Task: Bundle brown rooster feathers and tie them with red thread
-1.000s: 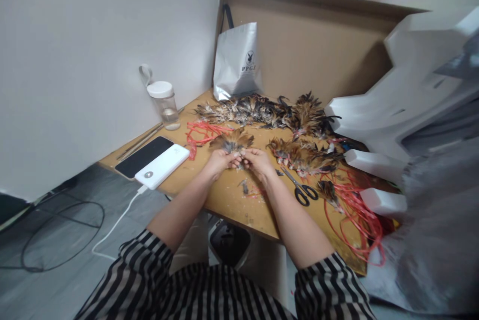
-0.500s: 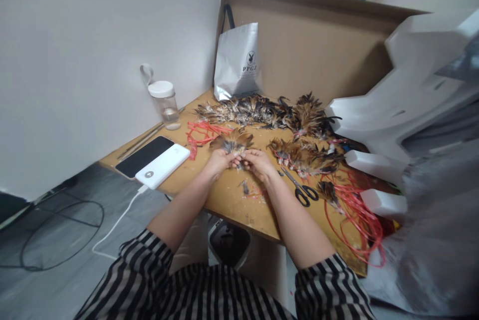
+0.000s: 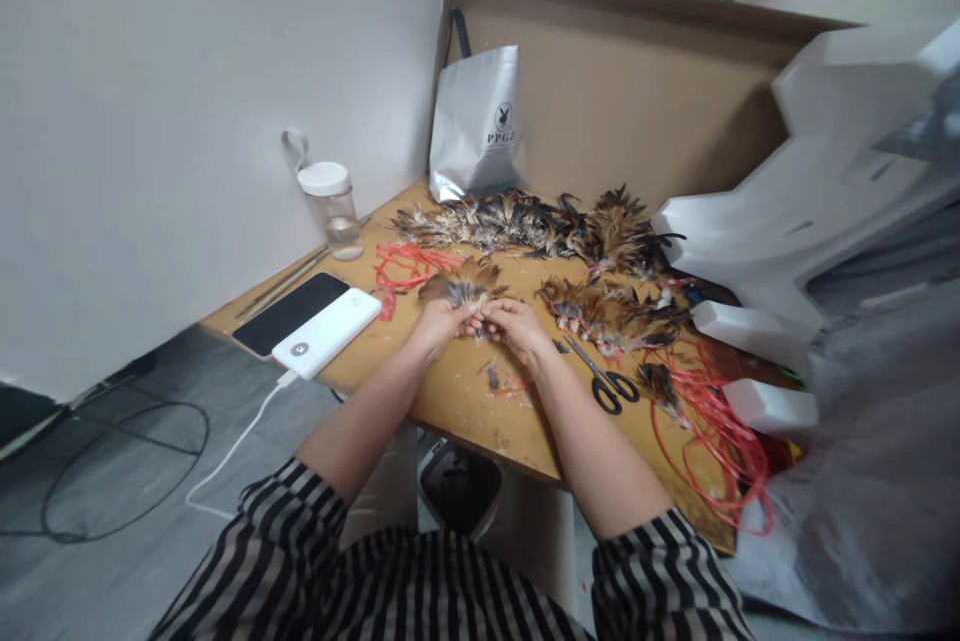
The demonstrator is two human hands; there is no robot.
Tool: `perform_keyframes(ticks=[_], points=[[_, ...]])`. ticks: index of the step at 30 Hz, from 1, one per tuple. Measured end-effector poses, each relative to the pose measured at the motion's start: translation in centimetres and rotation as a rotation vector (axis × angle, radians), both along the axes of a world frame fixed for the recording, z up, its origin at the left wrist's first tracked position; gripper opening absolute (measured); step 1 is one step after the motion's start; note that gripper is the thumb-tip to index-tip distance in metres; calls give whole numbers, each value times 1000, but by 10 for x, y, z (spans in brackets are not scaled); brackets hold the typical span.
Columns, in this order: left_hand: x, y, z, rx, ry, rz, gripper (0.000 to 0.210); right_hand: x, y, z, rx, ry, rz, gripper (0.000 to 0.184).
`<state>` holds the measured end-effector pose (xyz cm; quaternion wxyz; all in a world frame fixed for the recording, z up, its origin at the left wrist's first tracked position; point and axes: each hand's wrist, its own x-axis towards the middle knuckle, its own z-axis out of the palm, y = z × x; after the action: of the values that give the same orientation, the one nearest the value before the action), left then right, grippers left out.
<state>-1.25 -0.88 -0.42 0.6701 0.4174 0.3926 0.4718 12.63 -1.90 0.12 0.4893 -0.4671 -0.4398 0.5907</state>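
Both hands meet at the middle of the wooden table, pinching one bunch of feathers by its pale base. Brown and grey plumes fan out beyond the fingers. My left hand is closed on the base from the left, and my right hand is closed on it from the right, fingertips nearly touching. Whatever small part lies between the fingertips is hidden. Just right of my right wrist, black-handled scissors lie on the table. Feather scraps are scattered between the forearms.
Feather bundles and a long feather row lie behind. Red plastic strings spread at right, more red strips at left. A phone, white power bank, cup and silver bag stand or lie around.
Hardly anything differs. Both hands keep their pinch on the feather bunch in the same place, with only a very slight shift of the fingers.
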Motion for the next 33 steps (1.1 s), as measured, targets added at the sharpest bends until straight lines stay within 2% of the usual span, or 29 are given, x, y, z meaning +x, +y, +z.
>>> perform_keyframes(ticks=[8, 15, 24, 33], points=[[1, 1, -1, 25, 5, 16, 28, 0, 1, -2, 12, -39, -27, 25], [1, 2, -4, 48, 22, 37, 27, -2, -2, 5, 66, -109, -68, 25], [3, 0, -2, 18, 29, -16, 28, -4, 0, 0, 97, 33, -140, 26], [2, -2, 1, 11, -19, -36, 26, -13, 0, -8, 44, 179, -164, 28]])
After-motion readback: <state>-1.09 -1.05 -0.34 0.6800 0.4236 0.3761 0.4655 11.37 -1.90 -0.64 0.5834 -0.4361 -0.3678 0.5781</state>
